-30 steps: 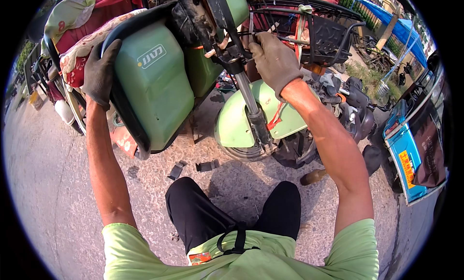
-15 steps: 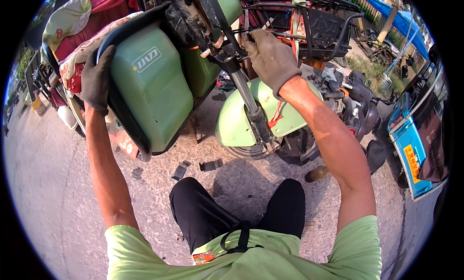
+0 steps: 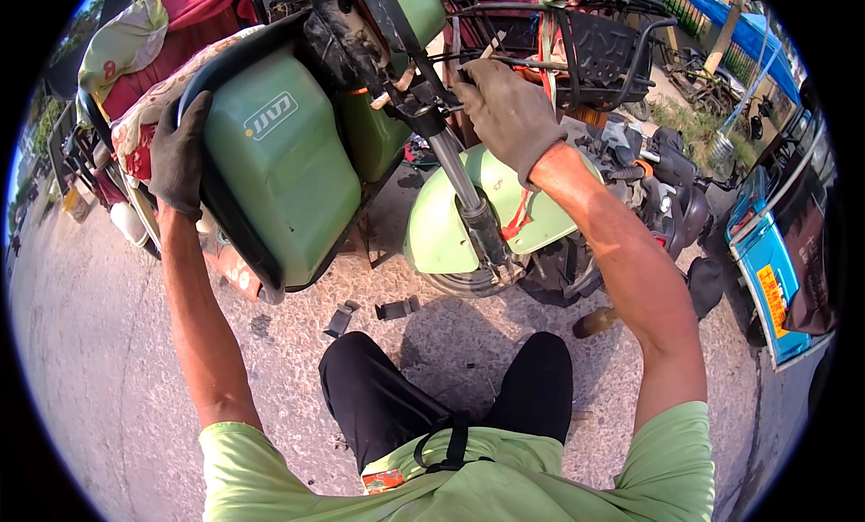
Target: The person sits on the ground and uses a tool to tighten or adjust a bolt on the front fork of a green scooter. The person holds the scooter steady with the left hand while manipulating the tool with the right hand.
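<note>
Left hand (image 3: pixel 177 154) wrapped round black rim (image 3: pixel 236 217) of green panel (image 3: pixel 286 166) (likely stiff, slick; rim best hold). Right hand (image 3: pixel 506 107) curled near fork tube (image 3: pixel 453 166); can't tell what's gripped.

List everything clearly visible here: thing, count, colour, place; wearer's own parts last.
Panel: one, green, left of centre
Fork tube: one, silver and black, centre
Mudguard: one, pale green, behind tube
Machine parts: several, dark, beside mudguard
Basket: one, black, upper right
Sheet: one, blue, far upper right
Framed board: one, blue, right edge
Flowered cloth: one, red and cream, upper left
Flat pieces: two, black, on ground
Trousers: one pair, black, bottom centre
Shirt: one, light green, bottom
Left hand: one, dark-gloved, on panel's rim
Right hand: one, brown-gloved, near fork tube's top
</note>
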{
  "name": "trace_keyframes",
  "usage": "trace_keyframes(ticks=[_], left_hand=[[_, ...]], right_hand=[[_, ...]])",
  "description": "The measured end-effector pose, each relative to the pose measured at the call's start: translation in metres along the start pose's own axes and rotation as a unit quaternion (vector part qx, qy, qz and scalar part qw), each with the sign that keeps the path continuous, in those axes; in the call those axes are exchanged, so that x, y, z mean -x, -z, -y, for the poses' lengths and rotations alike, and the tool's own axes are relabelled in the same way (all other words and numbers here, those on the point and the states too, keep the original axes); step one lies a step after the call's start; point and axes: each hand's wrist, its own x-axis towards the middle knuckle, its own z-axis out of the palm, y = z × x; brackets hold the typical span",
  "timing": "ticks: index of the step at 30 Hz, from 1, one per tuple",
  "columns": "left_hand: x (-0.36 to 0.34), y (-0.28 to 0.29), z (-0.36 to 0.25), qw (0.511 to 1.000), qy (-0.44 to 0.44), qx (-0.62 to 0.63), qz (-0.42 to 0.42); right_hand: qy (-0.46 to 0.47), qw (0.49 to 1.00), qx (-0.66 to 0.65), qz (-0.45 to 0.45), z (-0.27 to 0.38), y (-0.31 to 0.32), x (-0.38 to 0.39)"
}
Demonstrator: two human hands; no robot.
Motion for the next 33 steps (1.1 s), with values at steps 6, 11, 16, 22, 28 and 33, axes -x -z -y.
trace_keyframes(ticks=[6, 11, 16, 22, 28, 33], left_hand=[[0.0, 0.0, -0.002, 1.0, 0.017, -0.008, -0.006], [0.0, -0.002, -0.003, 1.0, 0.003, -0.023, -0.011], [-0.004, 0.0, 0.005, 1.0, -0.001, -0.02, -0.013], [-0.004, 0.0, 0.004, 1.0, 0.023, -0.006, -0.007], [-0.007, 0.002, 0.015, 1.0, -0.02, 0.012, -0.005], [-0.014, 0.004, 0.026, 0.995, -0.098, -0.02, 0.016]], right_hand=[[0.028, 0.999, -0.032, -0.015, -0.006, -0.003, 0.004], [0.025, 0.999, -0.033, -0.025, -0.005, -0.003, -0.001], [-0.062, 0.997, 0.001, 0.05, 0.012, 0.002, -0.02], [-0.047, 0.997, -0.023, 0.052, 0.009, 0.002, -0.021], [-0.084, 0.975, -0.205, 0.017, 0.02, 0.003, -0.021], [-0.194, 0.911, -0.356, 0.068, 0.025, 0.006, -0.028]])
